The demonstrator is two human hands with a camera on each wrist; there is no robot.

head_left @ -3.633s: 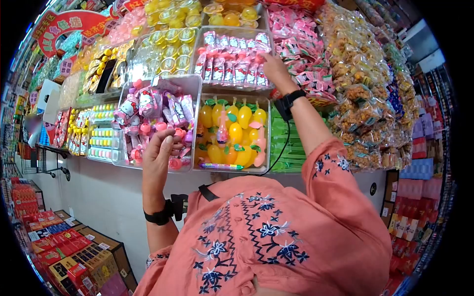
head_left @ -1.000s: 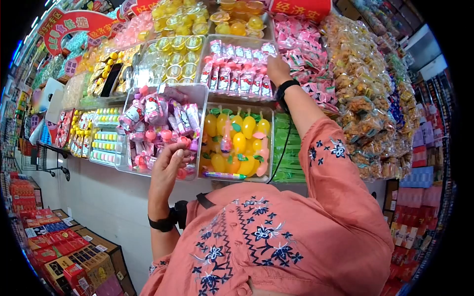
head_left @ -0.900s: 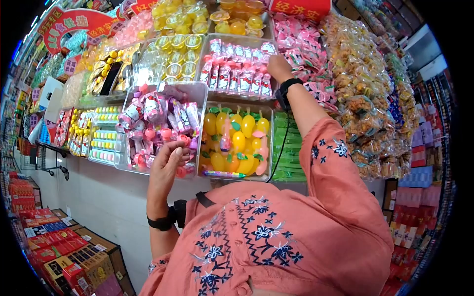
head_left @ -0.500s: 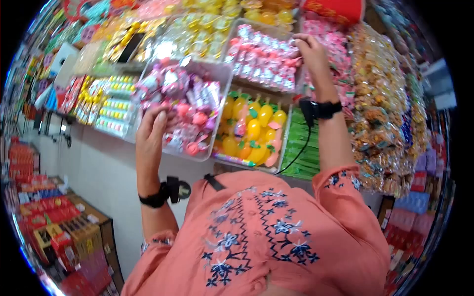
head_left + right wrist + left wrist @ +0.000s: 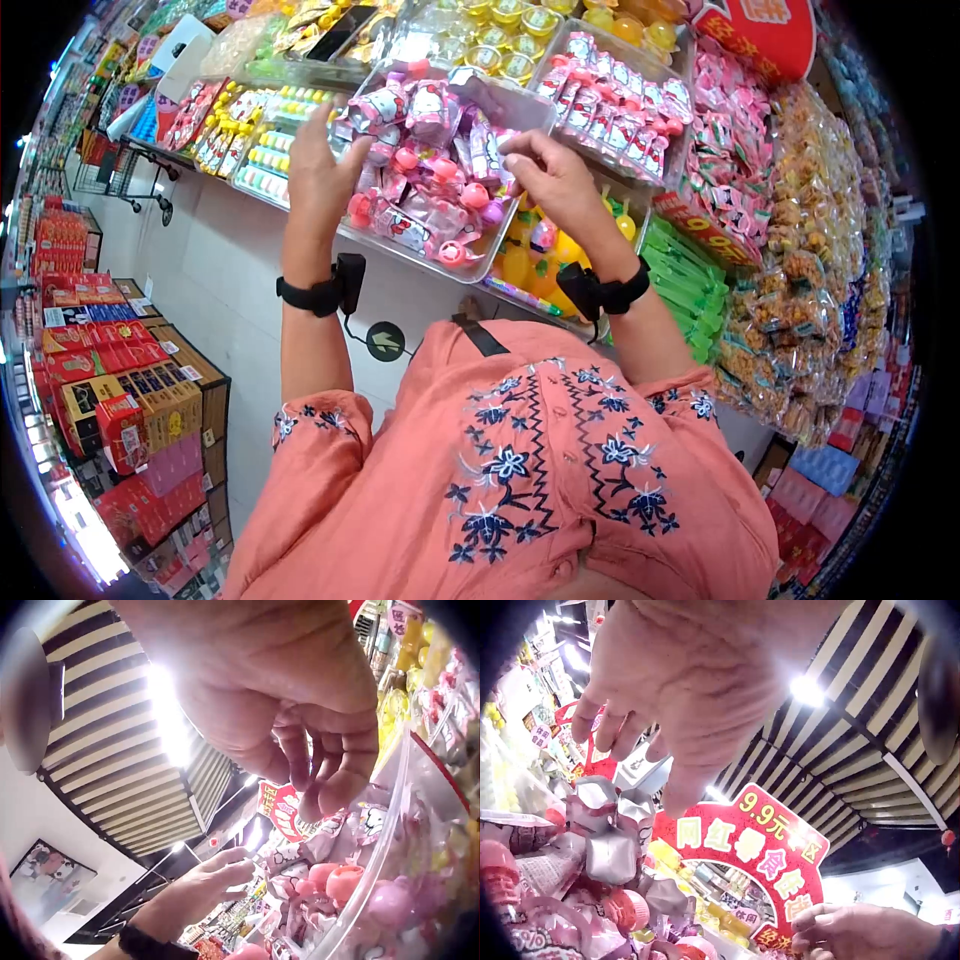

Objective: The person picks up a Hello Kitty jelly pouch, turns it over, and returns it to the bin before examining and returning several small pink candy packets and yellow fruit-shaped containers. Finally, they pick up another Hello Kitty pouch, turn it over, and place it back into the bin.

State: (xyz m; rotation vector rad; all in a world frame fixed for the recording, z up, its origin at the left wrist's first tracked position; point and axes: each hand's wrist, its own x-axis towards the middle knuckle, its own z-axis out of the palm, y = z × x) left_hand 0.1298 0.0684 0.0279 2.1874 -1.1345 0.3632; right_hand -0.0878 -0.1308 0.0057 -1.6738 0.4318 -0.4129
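A clear plastic bin (image 5: 420,262) holds a heap of pink and silver pouches (image 5: 430,108) with a cartoon cat print and round pink caps. Above the bin's left side, my left hand (image 5: 325,175) has its fingers spread out and holds nothing. At the bin's right edge hovers my right hand (image 5: 562,190), its fingers loosely bent with no item between them. In the right wrist view, pink caps (image 5: 345,883) and the curved bin rim lie beneath that hand. Silver-bottomed pouches (image 5: 611,855) sit below my left palm in the left wrist view.
Behind on the right is a bin of smaller pink pouches (image 5: 620,105). Yellow fruit-shaped jellies (image 5: 516,262) and green packets (image 5: 685,275) lie to the right. Bagged brown snacks (image 5: 810,270) hang over the far right. Boxed goods (image 5: 130,420) stand low at the left.
My right hand has left the smaller pink pouches at the back and come down to the front bin's right edge. The head view has swung, and my left hand has risen, fingers spreading.
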